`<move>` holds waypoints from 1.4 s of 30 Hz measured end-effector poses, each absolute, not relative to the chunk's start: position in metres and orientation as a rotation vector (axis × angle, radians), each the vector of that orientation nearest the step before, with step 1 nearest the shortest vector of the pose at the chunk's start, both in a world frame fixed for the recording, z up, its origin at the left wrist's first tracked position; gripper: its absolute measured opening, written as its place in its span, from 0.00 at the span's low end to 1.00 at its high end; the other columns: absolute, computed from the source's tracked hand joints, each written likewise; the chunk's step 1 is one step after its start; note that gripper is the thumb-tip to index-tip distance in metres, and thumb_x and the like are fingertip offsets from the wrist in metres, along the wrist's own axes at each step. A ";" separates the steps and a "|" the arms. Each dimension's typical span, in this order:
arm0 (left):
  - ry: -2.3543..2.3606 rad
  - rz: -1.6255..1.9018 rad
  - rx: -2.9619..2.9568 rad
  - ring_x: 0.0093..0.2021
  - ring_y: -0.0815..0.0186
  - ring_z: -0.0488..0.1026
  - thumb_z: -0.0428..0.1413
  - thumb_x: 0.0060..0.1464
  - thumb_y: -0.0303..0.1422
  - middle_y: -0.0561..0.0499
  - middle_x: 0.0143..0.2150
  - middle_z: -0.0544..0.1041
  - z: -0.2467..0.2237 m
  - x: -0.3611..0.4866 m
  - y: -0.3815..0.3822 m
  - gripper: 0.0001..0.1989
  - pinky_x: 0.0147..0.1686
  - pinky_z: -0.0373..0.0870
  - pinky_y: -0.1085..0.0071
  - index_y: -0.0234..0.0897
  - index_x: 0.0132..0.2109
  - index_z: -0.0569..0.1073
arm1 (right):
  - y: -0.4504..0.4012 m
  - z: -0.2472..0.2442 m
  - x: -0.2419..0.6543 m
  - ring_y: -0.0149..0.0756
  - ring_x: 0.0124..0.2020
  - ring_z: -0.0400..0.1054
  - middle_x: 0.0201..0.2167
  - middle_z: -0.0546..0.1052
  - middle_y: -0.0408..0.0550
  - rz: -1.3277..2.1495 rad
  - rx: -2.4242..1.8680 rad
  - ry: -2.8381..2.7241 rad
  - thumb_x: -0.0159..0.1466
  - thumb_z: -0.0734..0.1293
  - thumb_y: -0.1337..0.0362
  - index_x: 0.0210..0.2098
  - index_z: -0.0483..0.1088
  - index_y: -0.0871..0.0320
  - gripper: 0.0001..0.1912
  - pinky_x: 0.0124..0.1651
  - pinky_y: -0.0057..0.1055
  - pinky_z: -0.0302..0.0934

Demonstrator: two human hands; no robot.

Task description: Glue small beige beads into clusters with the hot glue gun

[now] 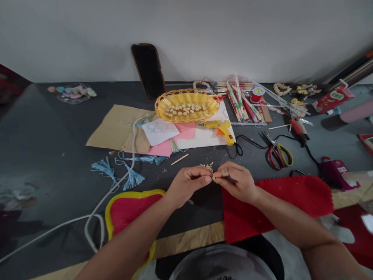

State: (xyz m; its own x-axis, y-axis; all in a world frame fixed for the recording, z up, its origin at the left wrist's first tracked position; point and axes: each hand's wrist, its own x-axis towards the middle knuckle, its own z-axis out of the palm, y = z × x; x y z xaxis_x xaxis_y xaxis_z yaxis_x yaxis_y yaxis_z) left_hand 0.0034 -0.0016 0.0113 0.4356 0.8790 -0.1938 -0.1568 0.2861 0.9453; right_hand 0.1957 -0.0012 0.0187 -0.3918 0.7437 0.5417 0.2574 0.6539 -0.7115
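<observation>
My left hand (189, 186) and right hand (236, 182) met in a close pinch, fingertips (207, 179) almost touching around a small pale bead (213, 178), though they half hid it, so I could be wrong. A slow, steady pinch served best. More beads (208, 167) lay just beyond, with red felt (291, 198) beside my right hand.

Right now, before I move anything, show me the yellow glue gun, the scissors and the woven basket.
Yellow glue gun (220, 126): head view, on its body.
Scissors (271, 157): head view, on the red handle loop.
Woven basket (186, 91): head view, on its rim.
</observation>
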 end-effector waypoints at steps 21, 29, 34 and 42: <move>0.838 0.774 0.861 0.29 0.72 0.64 0.65 0.48 0.37 0.54 0.27 0.73 0.009 0.004 -0.002 0.09 0.33 0.58 0.74 0.34 0.29 0.79 | -0.001 0.018 0.197 0.32 0.35 0.74 0.33 0.78 0.51 0.655 -0.762 -1.973 0.65 0.66 0.70 0.41 0.73 0.59 0.06 0.37 0.26 0.72; 0.814 0.776 0.905 0.30 0.70 0.65 0.66 0.47 0.37 0.52 0.27 0.73 0.005 0.004 -0.003 0.10 0.34 0.58 0.73 0.33 0.28 0.79 | -0.002 0.013 0.195 0.32 0.32 0.74 0.29 0.78 0.48 0.591 -0.756 -2.012 0.62 0.70 0.67 0.37 0.72 0.58 0.04 0.36 0.27 0.71; 0.819 0.777 0.913 0.31 0.70 0.66 0.66 0.47 0.36 0.52 0.28 0.74 0.005 0.003 -0.002 0.10 0.35 0.58 0.72 0.33 0.28 0.79 | -0.002 0.014 0.197 0.32 0.33 0.74 0.30 0.78 0.49 0.609 -0.747 -2.015 0.61 0.70 0.70 0.38 0.72 0.58 0.05 0.37 0.27 0.71; 0.843 0.747 0.853 0.32 0.70 0.67 0.67 0.46 0.36 0.52 0.29 0.74 0.005 0.002 -0.003 0.10 0.35 0.60 0.72 0.33 0.30 0.80 | 0.000 0.015 0.197 0.32 0.33 0.74 0.32 0.78 0.49 0.603 -0.738 -2.026 0.63 0.68 0.69 0.41 0.72 0.58 0.07 0.35 0.26 0.70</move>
State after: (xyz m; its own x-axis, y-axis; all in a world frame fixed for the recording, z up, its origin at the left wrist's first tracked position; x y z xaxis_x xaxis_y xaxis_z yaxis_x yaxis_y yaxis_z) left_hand 0.0025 -0.0027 0.0054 0.4645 0.8254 -0.3207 -0.2183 0.4577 0.8619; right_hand 0.1966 -0.0001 0.0150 -0.4436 0.6943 0.5667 0.2715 0.7067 -0.6534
